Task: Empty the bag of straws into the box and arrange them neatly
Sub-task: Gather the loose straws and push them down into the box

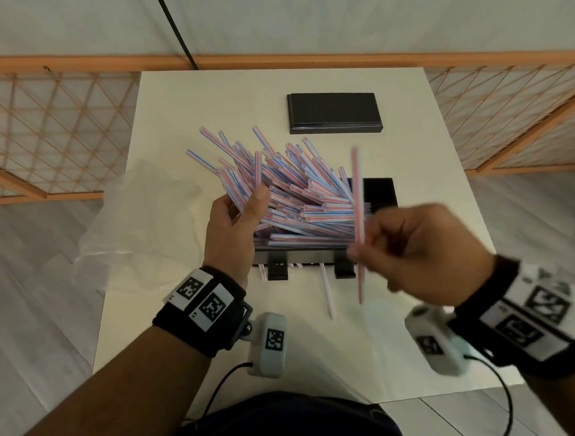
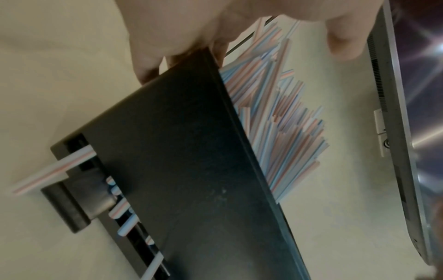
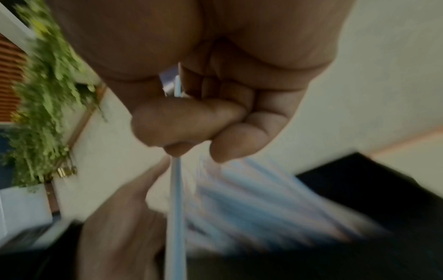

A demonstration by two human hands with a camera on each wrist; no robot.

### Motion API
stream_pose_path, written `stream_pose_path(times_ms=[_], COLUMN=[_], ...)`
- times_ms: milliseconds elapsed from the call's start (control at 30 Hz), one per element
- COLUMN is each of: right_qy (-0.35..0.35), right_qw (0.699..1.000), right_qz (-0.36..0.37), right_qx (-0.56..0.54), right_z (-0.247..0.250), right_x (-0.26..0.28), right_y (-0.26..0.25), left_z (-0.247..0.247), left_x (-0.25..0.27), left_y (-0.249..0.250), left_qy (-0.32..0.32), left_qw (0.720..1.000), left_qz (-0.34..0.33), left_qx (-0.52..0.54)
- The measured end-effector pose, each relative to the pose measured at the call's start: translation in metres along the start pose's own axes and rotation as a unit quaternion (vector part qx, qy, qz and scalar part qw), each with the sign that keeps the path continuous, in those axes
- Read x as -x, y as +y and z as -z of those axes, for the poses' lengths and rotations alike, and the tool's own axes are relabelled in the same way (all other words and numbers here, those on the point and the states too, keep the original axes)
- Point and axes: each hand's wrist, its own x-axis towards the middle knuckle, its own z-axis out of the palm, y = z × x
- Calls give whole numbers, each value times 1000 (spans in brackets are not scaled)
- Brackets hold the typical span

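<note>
While the right hand [image 1: 424, 245] keeps its fingers [image 3: 239, 142] curled, thumb and fingertips pinch one single straw [image 1: 358, 215], which stands almost upright just in front of the box [image 1: 381, 193] and is blurred. The other fingers of this hand are folded into the palm.

The left hand [image 1: 234, 226] is at the left end of the box. Its thumb points up and lies against the pile of straws [image 1: 288, 185], and the fingers reach around the left side of the pile; how tightly they close I cannot tell. In the left wrist view the fingertips touch the top edge of the black box wall.

The red, white and blue straws fill the box in a loose heap. Many lean out over its left and far sides and stick up in different directions. Some short ends come out through the slot at the near side of the box, and one loose straw [image 1: 326, 291] lies on the white tabletop [image 1: 423, 131] just in front of the box.

Left of the box the clear plastic bag [image 1: 133, 223] lies crumpled at the tabletop edge. Behind the box, well apart from it, the flat black lid [image 1: 334, 111] lies on the tabletop.
</note>
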Motion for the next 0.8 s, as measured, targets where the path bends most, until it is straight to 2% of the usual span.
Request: stream_pose_path(times_ms=[67, 133, 200, 333, 400, 467, 500, 533, 600, 633, 667, 733, 800], right_qy=[71, 104, 101, 67, 97, 136, 134, 109, -18, -88, -127, -146, -129], right_qw=[996, 990, 983, 973, 971, 967, 966, 966, 965, 954, 943, 933, 932], right_qz=[42, 65, 76, 42, 41, 70, 76, 67, -6, -55, -96, -159, -192], right_qx=[28, 72, 129, 219, 216, 204, 209, 223, 262, 282, 293, 288, 279], right_z=[20, 29, 28, 9, -1, -13, -22, -33, -58, -71, -84, -108, -126], right_x=[-14, -28, -40, -53, -45, -30, -21, -13, -3, -3, -5, -13, -23], right_y=[-13, -17, -11, 10, 15, 20, 23, 27, 41, 50, 59, 74, 84], left_z=[2, 4, 6, 8, 8, 7, 6, 5, 4, 3, 2, 1, 1], left_x=[3, 5, 7, 11, 12, 13, 13, 13, 11, 10, 9, 8, 7], left_y=[-2, -5, -5, -5, -5, -5, -5, -6, -8, -8, -9, -10, -13], left_qy=[-16, -25, -28, -33, -37, -37, -39, -43, -58, -64, -66, -72, -72], left_qw=[1000, 999, 999, 998, 998, 997, 997, 996, 995, 994, 994, 993, 992], left_qz=[-14, -22, -24, -17, -17, -18, -22, -27, -29, -27, -26, -29, -32], left_qx=[-15, -28, -30, -51, -53, -58, -66, -74, -82, -82, -84, -92, -103])
